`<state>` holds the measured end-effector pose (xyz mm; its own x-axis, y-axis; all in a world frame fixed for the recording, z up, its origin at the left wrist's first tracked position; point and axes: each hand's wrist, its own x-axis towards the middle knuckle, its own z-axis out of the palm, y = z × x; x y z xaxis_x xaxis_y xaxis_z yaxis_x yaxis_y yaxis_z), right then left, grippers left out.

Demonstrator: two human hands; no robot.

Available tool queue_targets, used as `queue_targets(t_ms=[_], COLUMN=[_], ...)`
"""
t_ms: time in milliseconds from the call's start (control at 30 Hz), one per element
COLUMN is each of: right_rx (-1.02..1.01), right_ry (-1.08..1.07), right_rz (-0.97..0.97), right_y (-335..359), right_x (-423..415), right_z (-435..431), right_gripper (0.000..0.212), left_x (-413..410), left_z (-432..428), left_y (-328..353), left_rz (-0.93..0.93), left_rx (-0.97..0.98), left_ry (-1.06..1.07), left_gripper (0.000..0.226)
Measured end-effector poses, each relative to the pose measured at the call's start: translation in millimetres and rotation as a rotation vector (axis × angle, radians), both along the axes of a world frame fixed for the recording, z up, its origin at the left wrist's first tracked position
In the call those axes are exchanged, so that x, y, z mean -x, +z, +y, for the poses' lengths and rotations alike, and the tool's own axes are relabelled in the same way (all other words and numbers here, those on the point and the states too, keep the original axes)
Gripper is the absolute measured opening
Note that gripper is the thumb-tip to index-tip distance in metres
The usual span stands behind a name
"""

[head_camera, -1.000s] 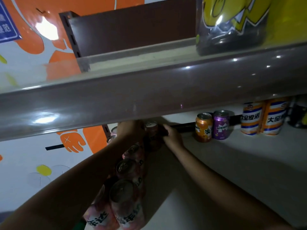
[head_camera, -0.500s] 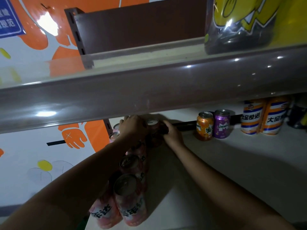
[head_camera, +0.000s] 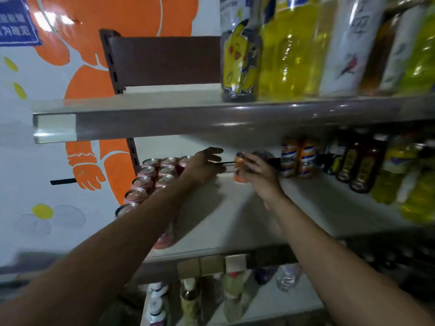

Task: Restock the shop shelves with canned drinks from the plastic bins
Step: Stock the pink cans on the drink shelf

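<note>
At the middle tier, a pale cream shelf board (head_camera: pixel 235 220) runs left to right under the grey-brown rounded lip of the upper shelf (head_camera: pixel 211 123). Left of it is a white wall with an orange cartoon mural (head_camera: pixel 89 90). Lighting is dim and the right side is blurred.

Edges and room: the upper lip hangs low over both hands. A broad bare strip of board lies between the pink aluminium cans (head_camera: pixel 153 175), packed in rows at the left end, and the orange, white and blue striped cans (head_camera: pixel 297 158) at the far right-centre. Dark brown bottles (head_camera: pixel 357 165) stand further right. Tall yellow plastic bottles (head_camera: pixel 289 48) fill the upper shelf.

Task item: a small orange drink can (head_camera: pixel 238 169), roughly upright, sits far back on the board at mid-width. Contact with the board cannot be told.

Right hand (head_camera: pixel 256 170): fingers curled round the orange can, gripping its side.

Left hand (head_camera: pixel 204 165): fingers straight, slightly apart, holding nothing, just right of the far pink cans. Contact cannot be told.
</note>
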<state>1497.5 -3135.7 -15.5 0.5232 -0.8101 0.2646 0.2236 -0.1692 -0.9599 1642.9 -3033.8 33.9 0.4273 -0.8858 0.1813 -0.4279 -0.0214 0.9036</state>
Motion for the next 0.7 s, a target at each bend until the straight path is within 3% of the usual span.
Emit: queue_targets(t_ms=[167, 333, 700], right_rx=[0.038, 0.108, 0.183], right_ry=[-0.113, -0.295, -0.79], right_rz=[-0.052, 0.02, 0.1], right_y=[31.9, 51.6, 89.4], right_x=[110.8, 233.3, 521.9], right_z=[21.0, 42.4, 85.9], right_gripper=[0.073, 0.055, 0.052], left_x=[101.3, 226.8, 506.0], left_z=[-8.1, -16.6, -49.1], left_y=[22.4, 33.3, 55.5], left_rz=[0.034, 0.017, 0.071], left_rx=[0.057, 0.119, 0.183], left_ry=[-0.159, -0.361, -0.8], left_gripper=[0.083, 0.038, 0.043])
